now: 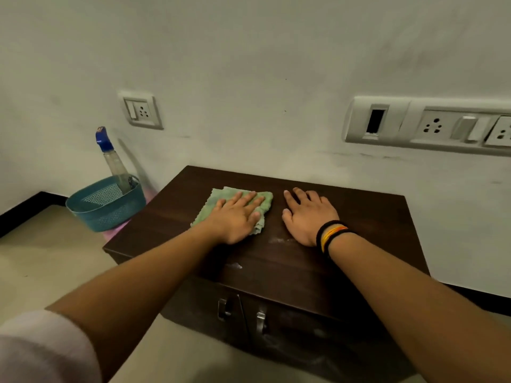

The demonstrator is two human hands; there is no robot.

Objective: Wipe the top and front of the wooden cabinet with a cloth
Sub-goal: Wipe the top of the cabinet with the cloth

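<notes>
A low dark wooden cabinet [367,217] stands against the wall, with two metal door handles [224,309] on its front. On its top lies a green cloth [218,199], spread flat left of centre. My left hand [237,217] presses palm-down on the cloth, fingers together and stretched toward the wall. My right hand [309,214] rests flat on the bare cabinet top just to the right of the cloth, fingers apart, holding nothing. Pale dust smudges [279,240] show on the top near the front edge.
A teal plastic basket [110,214] sits on something pink at the cabinet's left side, holding a clear spray bottle with a blue head [106,145]. Wall sockets [142,111] and a switch panel [431,124] are on the wall behind. Beige floor lies to the left.
</notes>
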